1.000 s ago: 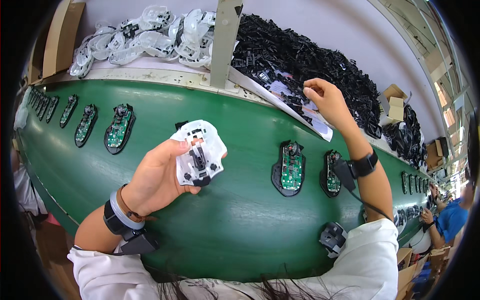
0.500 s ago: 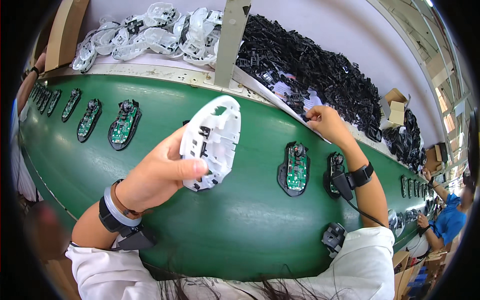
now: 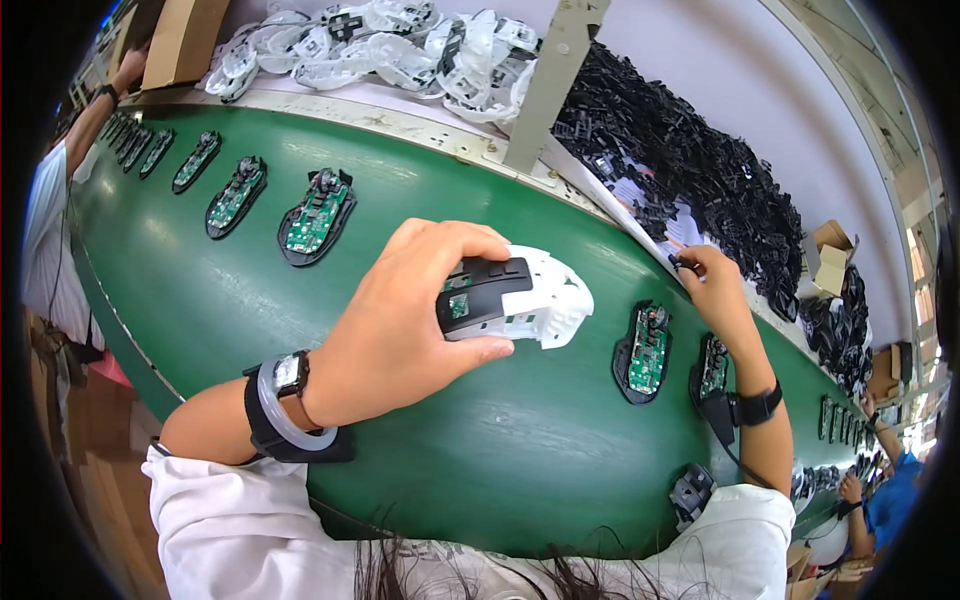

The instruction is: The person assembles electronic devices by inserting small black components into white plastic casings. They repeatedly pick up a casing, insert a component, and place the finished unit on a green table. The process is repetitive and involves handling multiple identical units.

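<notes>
My left hand (image 3: 395, 325) is closed around a white plastic mouse shell (image 3: 552, 300), thumb below and fingers above. A black cover panel (image 3: 490, 290) shows on the shell's near part, with a little green board visible behind it. At the edge of the black parts heap, my right hand (image 3: 722, 300) pinches a small black plastic piece (image 3: 684, 264) between thumb and fingertips. Below that hand lie two black mouse bases with green circuit boards, one (image 3: 643, 355) to the left and another (image 3: 713, 368) beside my wrist.
More mouse bases (image 3: 318, 218) line the green belt (image 3: 500, 440) to the left. White shells (image 3: 385, 60) and small black parts (image 3: 700, 160) are heaped behind the belt, divided by a metal post (image 3: 555, 90). Co-workers' arms (image 3: 85, 130) show at both sides.
My left hand has turned the shell from its hollow inside to its outer side. The small black piece now shows in my right fingertips. The view has shifted left.
</notes>
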Tool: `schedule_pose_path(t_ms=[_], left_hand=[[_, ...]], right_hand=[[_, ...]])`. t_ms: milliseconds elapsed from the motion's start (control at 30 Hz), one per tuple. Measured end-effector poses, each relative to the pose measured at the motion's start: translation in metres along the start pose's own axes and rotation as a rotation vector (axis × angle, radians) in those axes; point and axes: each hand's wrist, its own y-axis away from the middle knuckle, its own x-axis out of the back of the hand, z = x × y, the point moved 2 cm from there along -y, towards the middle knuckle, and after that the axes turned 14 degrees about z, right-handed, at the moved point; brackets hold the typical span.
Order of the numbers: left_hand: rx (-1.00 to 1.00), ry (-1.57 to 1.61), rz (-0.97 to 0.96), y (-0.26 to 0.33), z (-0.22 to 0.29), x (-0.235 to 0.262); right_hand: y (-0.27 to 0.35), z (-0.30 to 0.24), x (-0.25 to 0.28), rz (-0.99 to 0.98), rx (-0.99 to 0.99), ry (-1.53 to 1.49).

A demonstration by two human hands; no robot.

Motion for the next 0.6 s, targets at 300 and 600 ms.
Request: schedule_pose_path(t_ms=[300, 600], left_hand=[[0.063, 0.105, 0.074, 0.002, -0.002, -0.005], [0.146, 0.17, 0.003, 0.007, -0.009, -0.008]], right_hand=[[0.024, -0.187, 0.03, -0.109, 0.423, -0.554], [0.02, -0.191, 0.008, -0.02, 0.558, -0.491]])
